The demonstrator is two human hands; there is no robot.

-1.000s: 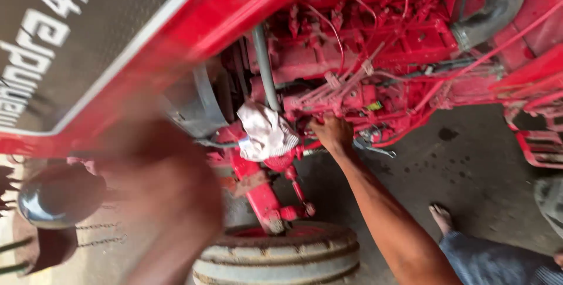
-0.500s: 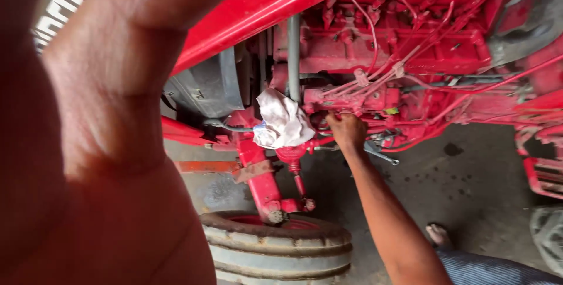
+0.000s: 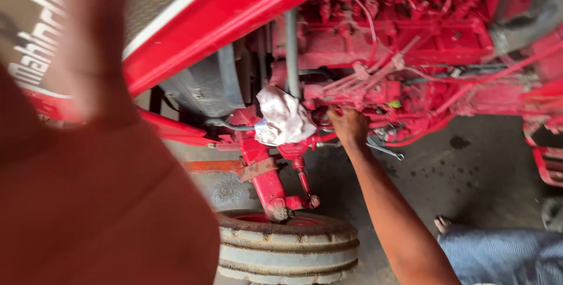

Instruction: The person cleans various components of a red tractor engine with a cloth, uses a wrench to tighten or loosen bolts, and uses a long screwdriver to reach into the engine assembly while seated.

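The right hand (image 3: 348, 125) is reaching into the side of the red-painted tractor engine block (image 3: 404, 44), its forearm stretching up from the lower right. Its fingers are curling in against the engine's lower edge, among thin red metal pipes (image 3: 375, 74), and they are pressing on or gripping something there; what exactly they are closing on is hidden behind the knuckles, so I cannot tell whether they are holding a part. Just beside this hand, to its left, a crumpled white cloth rag (image 3: 284, 118) is lying draped over the red steering linkage, close to the hand but not clearly touching it. Just to the right of the hand and below it, a slim grey metal spanner (image 3: 384, 149) is sticking out from under the engine.

The left hand (image 3: 88, 44) is rising very near the camera, blurred and filling the left part of the view; its fingers are too smeared to tell whether they are spread or closed, and it is holding nothing that shows.

Behind it the slanted red sheet-metal bonnet (image 3: 234, 9) is running across the top. Below the rag, a ribbed black rubber front tyre (image 3: 287, 247) is standing on the stained grey concrete floor (image 3: 469, 168).
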